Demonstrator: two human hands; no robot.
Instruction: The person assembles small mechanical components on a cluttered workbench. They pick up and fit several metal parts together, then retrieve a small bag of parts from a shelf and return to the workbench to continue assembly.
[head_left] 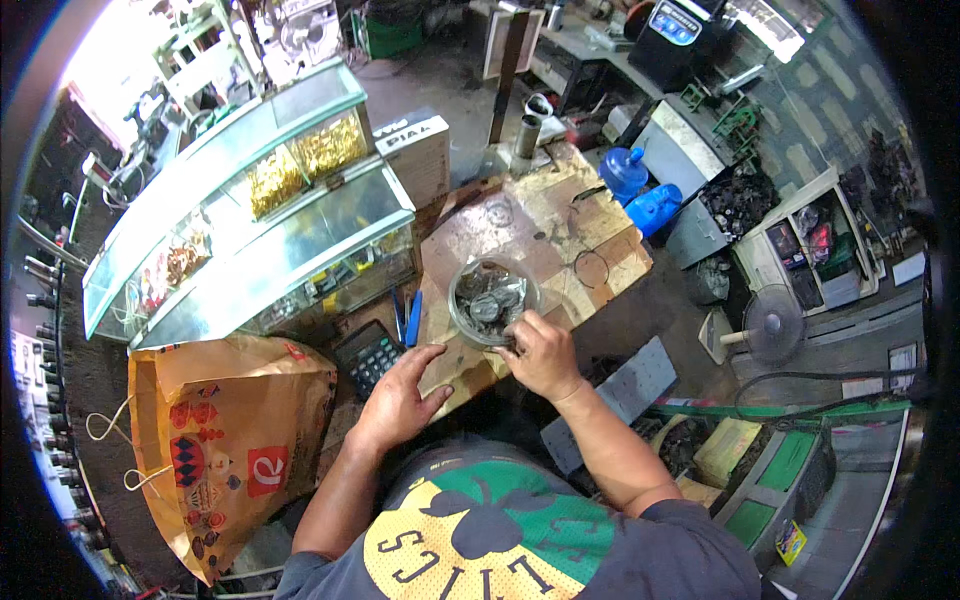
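A clear round tub stands on the worn wooden tabletop, with dark bits and a crumpled clear plastic bag inside. At its near right rim is my right hand, fingers curled and pinched together on the edge. The fingertips partly hide what they grip. My left hand is open, held over the table's near edge with the fingers stretched toward the tub and nothing in them. Just beyond it lie a dark calculator and a blue-handled tool.
A glass display case rises at the left, behind a brown paper bag. On the table lie a thin dark ring and a metal cylinder. Blue water jugs and a fan stand to the right.
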